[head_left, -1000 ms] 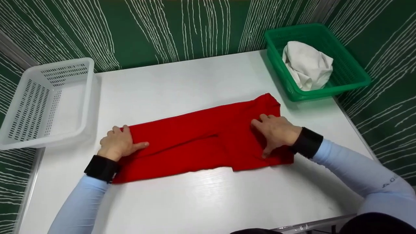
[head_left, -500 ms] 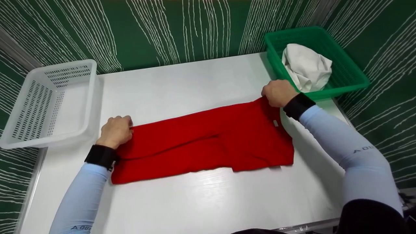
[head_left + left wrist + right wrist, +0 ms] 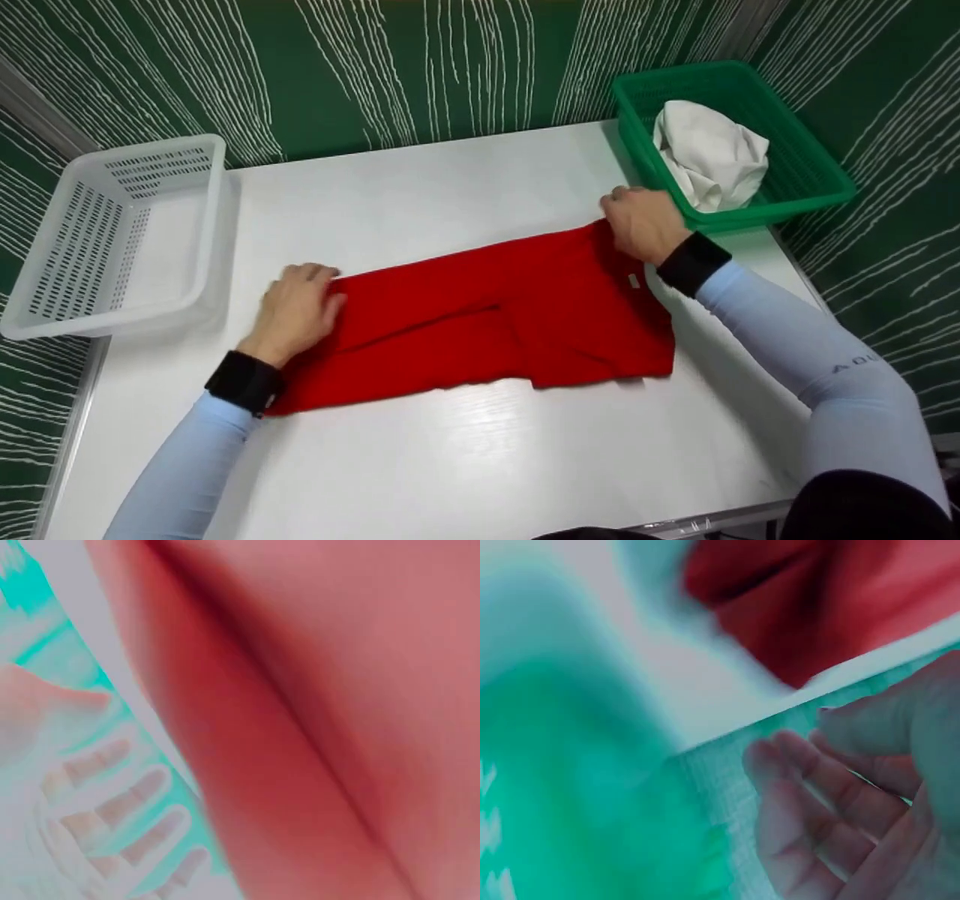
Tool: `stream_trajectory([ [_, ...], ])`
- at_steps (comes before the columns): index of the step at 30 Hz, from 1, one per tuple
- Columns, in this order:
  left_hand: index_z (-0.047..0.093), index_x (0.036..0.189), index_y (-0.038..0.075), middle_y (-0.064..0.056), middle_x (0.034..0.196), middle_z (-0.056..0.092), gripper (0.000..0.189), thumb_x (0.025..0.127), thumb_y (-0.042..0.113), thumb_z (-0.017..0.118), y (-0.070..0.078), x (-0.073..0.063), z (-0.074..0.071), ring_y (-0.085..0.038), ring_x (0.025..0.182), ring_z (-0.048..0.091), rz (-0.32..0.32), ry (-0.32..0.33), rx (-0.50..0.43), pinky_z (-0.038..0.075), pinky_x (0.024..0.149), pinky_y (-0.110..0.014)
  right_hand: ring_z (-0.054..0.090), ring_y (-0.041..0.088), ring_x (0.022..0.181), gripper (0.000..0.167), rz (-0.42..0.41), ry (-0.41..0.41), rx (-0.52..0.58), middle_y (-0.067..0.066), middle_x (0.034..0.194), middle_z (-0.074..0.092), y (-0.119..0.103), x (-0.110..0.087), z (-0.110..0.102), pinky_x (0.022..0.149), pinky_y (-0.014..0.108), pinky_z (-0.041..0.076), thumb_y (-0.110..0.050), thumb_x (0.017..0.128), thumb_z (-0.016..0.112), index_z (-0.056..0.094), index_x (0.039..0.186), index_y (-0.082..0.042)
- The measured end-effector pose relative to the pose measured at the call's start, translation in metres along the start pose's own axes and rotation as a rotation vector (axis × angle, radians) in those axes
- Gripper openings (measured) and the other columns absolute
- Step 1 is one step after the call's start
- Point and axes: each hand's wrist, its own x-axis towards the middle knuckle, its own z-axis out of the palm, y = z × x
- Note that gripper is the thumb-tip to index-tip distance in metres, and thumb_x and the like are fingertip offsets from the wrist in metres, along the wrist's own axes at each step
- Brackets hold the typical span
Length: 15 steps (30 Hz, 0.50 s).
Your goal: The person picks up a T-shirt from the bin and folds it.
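A red shirt (image 3: 450,315) lies folded into a long strip on the white table, a small white label (image 3: 634,281) showing near its right end. Over its left end is my left hand (image 3: 296,311), fingers relaxed and thumb apart from them. In the left wrist view, the fingers (image 3: 127,802) of that hand appear pale and spread beside the red cloth. My right hand (image 3: 643,223) is at the far right corner of the shirt. Its fingers (image 3: 847,795) are loosely bent in the right wrist view, with no cloth visible between them and the thumb.
At the back left stands a white slotted basket (image 3: 202,247). A green basket (image 3: 814,196) at the back right holds a crumpled white cloth (image 3: 709,154), close beyond my right hand. Green walls with white streaks (image 3: 480,75) border the white table (image 3: 450,472).
My right hand went from lying on the shirt's right part to its far right corner. My left hand lifted its fingers and shifted rightward along the far edge. The shirt moved slightly.
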Motion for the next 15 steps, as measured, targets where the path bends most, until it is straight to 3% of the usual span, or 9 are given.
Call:
stream_trajectory([
  [2,0.06,0.158,0.003,-0.027,0.164,0.057,0.056,0.111,0.033,0.066,0.02,0.0,0.007,-0.054,0.153,0.052,0.097,-0.063,-0.03,0.048,0.122,-0.071,0.074,0.051,0.103,0.025,-0.071,-0.029,0.082,0.03,0.114,0.076,-0.02,-0.003,-0.004,0.084,0.066,0.065,-0.005,0.099,0.068,0.073,0.12,0.007],
  [4,0.048,0.17,0.01,-0.023,0.177,0.044,0.068,0.113,0.044,0.063,0.039,0.004,0.013,-0.052,0.165,0.039,0.188,-0.145,-0.046,0.036,0.132,-0.072,0.069,0.052,0.126,0.044,-0.129,-0.111,0.143,0.03,0.139,0.071,-0.045,-0.003,-0.005,0.101,0.067,0.062,-0.019,0.104,0.072,0.067,0.143,0.003],
  [8,0.027,0.18,0.021,-0.017,0.189,0.02,0.084,0.112,0.062,0.055,0.059,0.015,0.029,-0.05,0.175,0.018,0.292,-0.296,-0.057,0.021,0.137,-0.077,0.043,0.055,0.16,0.082,-0.189,-0.318,0.185,0.03,0.175,0.04,-0.088,-0.002,0.006,0.121,0.075,0.049,-0.046,0.108,0.071,0.04,0.171,-0.003],
  [11,0.019,0.182,0.024,-0.015,0.191,0.009,0.095,0.107,0.072,0.054,0.061,0.016,0.038,-0.05,0.177,0.008,0.288,-0.384,-0.055,0.013,0.136,-0.081,0.026,0.056,0.169,0.092,-0.2,-0.448,0.201,0.029,0.185,0.021,-0.104,-0.005,0.016,0.125,0.079,0.042,-0.055,0.11,0.062,0.023,0.179,-0.01],
  [15,0.01,0.182,0.025,-0.014,0.192,-0.005,0.109,0.1,0.082,0.055,0.053,0.004,0.037,-0.051,0.177,-0.003,0.221,-0.487,-0.019,0.002,0.137,-0.082,0.014,0.054,0.174,0.091,-0.186,-0.508,0.175,0.023,0.19,0.008,-0.102,-0.016,0.026,0.13,0.083,0.029,-0.062,0.112,0.053,0.014,0.182,-0.017],
])
